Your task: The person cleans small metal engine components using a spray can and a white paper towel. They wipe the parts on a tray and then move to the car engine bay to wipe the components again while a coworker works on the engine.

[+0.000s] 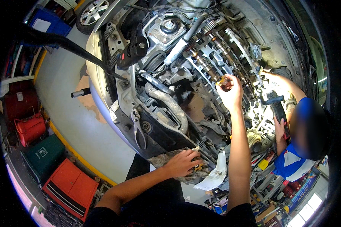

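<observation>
My right hand (pixel 231 92) reaches over the open engine, its thumb and fingers pinched on a small yellow piece (pixel 221 81) whose kind I cannot make out. It is beside a camshaft (pixel 205 66) on the exposed cylinder head; a second camshaft (pixel 226 55) runs alongside. Down at the front edge of the engine bay, my left hand (pixel 182 163) lies over a grimy cloth (pixel 163 159). Its fingers curl on something small and yellowish, mostly hidden under them. Right of that hand sits a dirty white plastic piece (pixel 215 174).
Pliers (pixel 138 128) lie on the front panel. A dark prop bar (pixel 79 49) slants across the left. At right a co-worker (pixel 291 159) leans in, holding a dark lamp or tool (pixel 279 113). Red toolboxes (pixel 70 185) and a wheel (pixel 93 15) stand on the floor.
</observation>
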Demonstrator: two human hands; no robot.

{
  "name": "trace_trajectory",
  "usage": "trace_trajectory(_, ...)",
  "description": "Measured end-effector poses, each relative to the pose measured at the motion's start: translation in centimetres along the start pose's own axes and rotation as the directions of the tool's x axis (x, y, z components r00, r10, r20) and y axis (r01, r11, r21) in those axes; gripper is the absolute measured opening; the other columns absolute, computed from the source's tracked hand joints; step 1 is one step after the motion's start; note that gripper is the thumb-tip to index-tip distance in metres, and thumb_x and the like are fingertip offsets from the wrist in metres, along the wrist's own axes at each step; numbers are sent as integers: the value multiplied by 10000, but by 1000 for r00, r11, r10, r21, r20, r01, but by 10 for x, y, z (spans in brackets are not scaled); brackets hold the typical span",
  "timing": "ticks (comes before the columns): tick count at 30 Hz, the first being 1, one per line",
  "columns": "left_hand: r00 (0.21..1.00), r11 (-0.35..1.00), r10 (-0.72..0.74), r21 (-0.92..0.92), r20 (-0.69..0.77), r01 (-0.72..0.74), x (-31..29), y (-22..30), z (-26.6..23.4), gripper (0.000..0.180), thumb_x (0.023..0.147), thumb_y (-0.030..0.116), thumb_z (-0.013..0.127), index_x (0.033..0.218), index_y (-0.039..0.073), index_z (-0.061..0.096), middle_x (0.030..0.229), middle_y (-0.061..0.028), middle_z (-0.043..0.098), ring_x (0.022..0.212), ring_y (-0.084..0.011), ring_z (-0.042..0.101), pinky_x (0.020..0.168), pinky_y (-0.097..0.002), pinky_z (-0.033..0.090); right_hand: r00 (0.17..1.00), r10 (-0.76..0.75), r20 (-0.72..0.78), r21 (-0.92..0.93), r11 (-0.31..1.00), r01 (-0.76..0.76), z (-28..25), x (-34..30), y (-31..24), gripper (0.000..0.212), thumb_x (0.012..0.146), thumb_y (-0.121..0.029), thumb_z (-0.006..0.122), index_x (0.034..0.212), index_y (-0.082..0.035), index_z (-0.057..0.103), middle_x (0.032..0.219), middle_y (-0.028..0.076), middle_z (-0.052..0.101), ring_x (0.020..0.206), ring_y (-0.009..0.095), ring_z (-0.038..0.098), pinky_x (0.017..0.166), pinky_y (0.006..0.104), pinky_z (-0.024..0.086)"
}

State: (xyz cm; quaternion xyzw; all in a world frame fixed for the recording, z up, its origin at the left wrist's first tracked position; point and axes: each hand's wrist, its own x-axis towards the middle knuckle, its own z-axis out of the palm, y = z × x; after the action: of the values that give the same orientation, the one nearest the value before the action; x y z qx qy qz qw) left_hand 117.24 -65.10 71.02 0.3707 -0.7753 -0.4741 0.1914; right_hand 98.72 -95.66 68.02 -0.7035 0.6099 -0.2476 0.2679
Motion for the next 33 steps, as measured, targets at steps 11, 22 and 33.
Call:
trace_trajectory(11, 1000, 1000, -7, -4, 17, 7, 0, 0, 3, 653, 821, 226, 893, 1422, 219, 638, 1395, -91, 555, 1273, -310, 536, 1033, -452, 460, 992, -127, 0, -226, 966, 123, 9, 0, -11, 574, 773, -159, 890, 1275, -33, 640, 1179, 198, 649, 1190, 417, 611, 1034, 513, 526)
trace_trajectory(22, 1000, 1000, -4, 16, 9, 4, 0, 3, 2, 633, 806, 212, 884, 1392, 207, 643, 1400, -126, 554, 1268, -344, 542, 1033, -482, 476, 976, -209, -57, -228, 955, 192, 10, 1, 8, 619, 761, -178, 935, 1299, -16, 674, 1199, 197, 700, 1114, 378, 699, 987, 472, 571)
trace_trajectory(33, 998, 998, -53, 21, 26, 53, 15, 21, -9, 698, 779, 211, 899, 1424, 139, 644, 1362, -131, 582, 1240, -377, 560, 1071, -489, 490, 986, 111, -122, 220, 972, -82, -84, -229, -55, 467, 887, -94, 839, 1328, -57, 691, 1117, 118, 768, 942, 255, 760, 897, 369, 609)
